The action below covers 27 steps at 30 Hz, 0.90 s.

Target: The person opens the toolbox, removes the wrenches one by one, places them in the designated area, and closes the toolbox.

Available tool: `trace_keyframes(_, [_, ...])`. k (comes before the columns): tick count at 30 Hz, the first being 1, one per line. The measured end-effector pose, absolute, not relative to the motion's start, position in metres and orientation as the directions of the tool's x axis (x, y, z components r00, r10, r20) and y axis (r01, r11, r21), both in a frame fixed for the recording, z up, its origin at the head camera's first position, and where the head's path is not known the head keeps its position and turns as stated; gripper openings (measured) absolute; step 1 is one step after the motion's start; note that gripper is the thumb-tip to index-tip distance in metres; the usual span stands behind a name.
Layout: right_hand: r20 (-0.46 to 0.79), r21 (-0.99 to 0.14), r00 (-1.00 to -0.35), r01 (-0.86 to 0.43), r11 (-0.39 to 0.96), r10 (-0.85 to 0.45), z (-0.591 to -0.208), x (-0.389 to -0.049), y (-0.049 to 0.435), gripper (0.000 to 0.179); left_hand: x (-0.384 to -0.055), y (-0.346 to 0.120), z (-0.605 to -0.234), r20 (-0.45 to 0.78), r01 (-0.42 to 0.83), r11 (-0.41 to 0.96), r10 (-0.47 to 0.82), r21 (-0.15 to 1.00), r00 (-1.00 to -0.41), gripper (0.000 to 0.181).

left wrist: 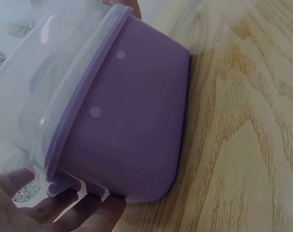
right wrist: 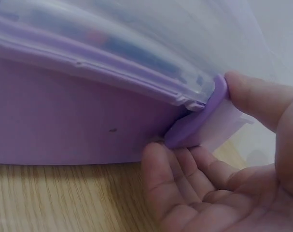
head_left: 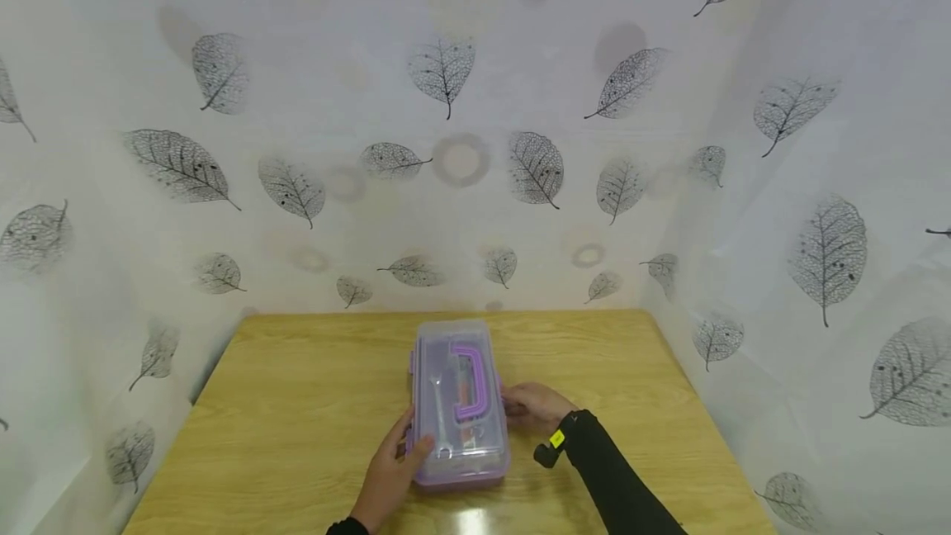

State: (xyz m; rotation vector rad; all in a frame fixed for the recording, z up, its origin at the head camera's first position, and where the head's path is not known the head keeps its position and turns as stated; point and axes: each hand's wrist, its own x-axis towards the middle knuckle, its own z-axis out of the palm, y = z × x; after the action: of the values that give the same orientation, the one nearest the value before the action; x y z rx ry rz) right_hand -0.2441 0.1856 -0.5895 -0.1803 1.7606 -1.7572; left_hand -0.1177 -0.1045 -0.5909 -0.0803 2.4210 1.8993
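Note:
A toolbox [left wrist: 136, 111] with a purple base and a clear lid [head_left: 433, 353] lies lengthwise on the table. A purple carry handle [head_left: 480, 382] lies folded on the lid, and a wrench [head_left: 439, 415] shows through it. My left hand [head_left: 390, 465] holds the toolbox at its near left corner, thumb over the lid's edge and fingers against the side. On the opposite side, my right hand [head_left: 538, 403] grips a purple latch [right wrist: 202, 118]. In the right wrist view the thumb is at the latch's upper edge, fingertips are under its lower edge, and the latch stands out from the wall.
The wooden table [head_left: 312, 403] extends on both sides of the toolbox. A white wall covering [head_left: 461, 229] with a leaf print rises behind it and along both sides. A black wrist strap with a small device [head_left: 548, 454] sits on the right wrist, close over the table.

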Motion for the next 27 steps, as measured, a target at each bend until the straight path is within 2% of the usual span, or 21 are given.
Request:
trace_keyframes(7, [-0.303,-0.953,-0.853,0.262,0.154,-0.424,-0.579,-0.245,0.187,0.041,-0.120,-0.102,-0.591,-0.069,-0.063,0.250,0.015,0.966,-0.998,0.071])
trace_keyframes(12, [-0.305,-0.952,-0.862,0.273,0.136,-0.405,-0.578,-0.244,0.190,0.040,-0.123,-0.110,-0.591,-0.083,-0.065,0.297,0.049,0.953,-0.995,0.071])
trace_keyframes(20, [-0.315,-0.949,-0.870,0.296,0.107,-0.379,-0.590,-0.244,0.203,0.042,-0.145,-0.145,-0.579,-0.080,-0.074,0.331,0.005,0.941,-0.997,0.078])
trace_keyframes(27, [-0.318,-0.896,-0.925,0.221,0.385,-0.210,-0.599,-0.240,0.210,0.026,-0.167,-0.173,-0.572,0.003,-0.001,0.421,-0.008,0.907,-1.000,0.075])
